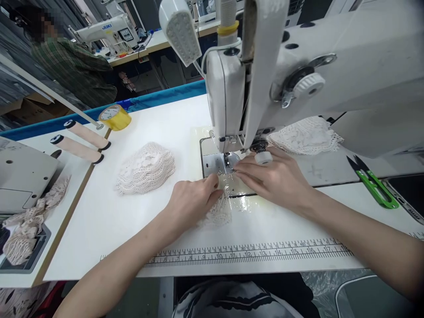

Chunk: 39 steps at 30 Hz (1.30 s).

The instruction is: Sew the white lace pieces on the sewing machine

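Note:
My left hand [195, 198] is closed, thumb against finger, on a piece of white lace [218, 214] that hangs down toward me over the table. Just left of the presser foot, the metal needle plate [213, 164] of the sewing machine [225, 92] shows. My right hand [276, 176] reaches in from the right, thumb and finger brought together beside the needle. What lies between those fingertips is too small to make out. A stack of white lace pieces [145, 168] rests left of the machine. Another lace pile [304, 136] lies behind my right hand, partly under the arm of the machine.
Green thread snips [377, 187] and a dark phone [407, 194] lie at the right. Yellow tape [115, 117] and two thread cones [77, 149] stand at the left. A printed ruler [232, 255] runs along the front edge. Another person [73, 70] sits beyond, near a second machine [109, 33].

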Motion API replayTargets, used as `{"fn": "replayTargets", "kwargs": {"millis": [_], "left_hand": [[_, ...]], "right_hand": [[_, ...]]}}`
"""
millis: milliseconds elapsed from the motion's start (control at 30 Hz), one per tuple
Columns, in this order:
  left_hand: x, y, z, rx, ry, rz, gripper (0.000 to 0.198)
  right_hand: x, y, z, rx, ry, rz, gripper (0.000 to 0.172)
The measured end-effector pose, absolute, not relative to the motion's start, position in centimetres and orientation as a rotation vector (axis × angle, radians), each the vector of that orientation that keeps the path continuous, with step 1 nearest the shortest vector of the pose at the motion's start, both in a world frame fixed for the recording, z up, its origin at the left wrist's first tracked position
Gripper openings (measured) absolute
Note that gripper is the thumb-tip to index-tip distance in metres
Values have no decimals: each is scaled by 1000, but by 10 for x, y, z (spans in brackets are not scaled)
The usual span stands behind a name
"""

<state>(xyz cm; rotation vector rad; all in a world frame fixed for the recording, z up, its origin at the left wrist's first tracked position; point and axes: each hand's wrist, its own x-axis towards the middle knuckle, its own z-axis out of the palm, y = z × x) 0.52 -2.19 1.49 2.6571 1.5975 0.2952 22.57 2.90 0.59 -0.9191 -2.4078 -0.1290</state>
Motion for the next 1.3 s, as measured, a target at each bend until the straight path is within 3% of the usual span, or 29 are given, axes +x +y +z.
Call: {"fn": "replayTargets", "kwargs": {"millis": [133,267,367,600,767,967,1300], "left_hand": [[9,-24,19,2581,1578,703,17],[13,-22,24,2141,1437,948,14],[14,-19,27,1794,1393,1005,20],[15,-19,28,1757,1272,794,24],[13,-16,22,1827,1343,850,8],[11,-17,13,1886,1344,864,15],[15,-20,23,1956,1265,846,8]], "right_hand": [[219,21,14,-984,-2300,612,30],[212,13,21,-1027,-2109,1446,29],[211,10,20,-939,-1944,1745,19],[208,10,15,-1023,-2044,1335,15],[211,14,15,-1076,-1925,1321,17],[210,12,11,-1114,-1676,1372,2],[205,5,16,-964,-1802,1159,10]]}}
